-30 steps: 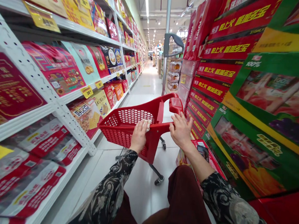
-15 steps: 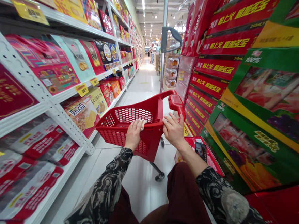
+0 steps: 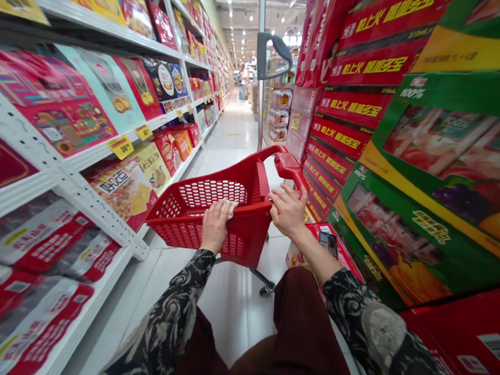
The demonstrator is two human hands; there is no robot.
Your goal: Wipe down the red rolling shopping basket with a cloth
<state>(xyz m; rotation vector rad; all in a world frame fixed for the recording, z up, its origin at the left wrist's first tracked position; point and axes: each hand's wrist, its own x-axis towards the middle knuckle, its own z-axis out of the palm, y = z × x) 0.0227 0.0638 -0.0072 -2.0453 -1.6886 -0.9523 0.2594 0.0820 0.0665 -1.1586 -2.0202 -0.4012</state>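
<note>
A red plastic shopping cart (image 3: 247, 233) with a perforated basket stands in front of me, on legs with casters. My left hand (image 3: 215, 226) is closed on a crumpled pale cloth (image 3: 230, 209), pressed against the basket's near rim. On the right, my right hand (image 3: 288, 210) grips the basket's corner just below the red handle (image 3: 288, 164), fingers curled over the edge. The inside of the basket shows only in part, behind the rim and my left hand.
White shelves (image 3: 102, 160) of boxed and bagged goods line the left. Red drink cartons (image 3: 348, 131) and green juice boxes (image 3: 428, 217) are stacked on the right. A metal pole with a grey handle (image 3: 274, 56) rises beyond the cart. A phone (image 3: 328, 243) lies on a low red box.
The view has turned slightly, so shelves, pole and cart sit further left in the picture. My left hand with the cloth has slid slightly along the rim; my right hand keeps its hold.
</note>
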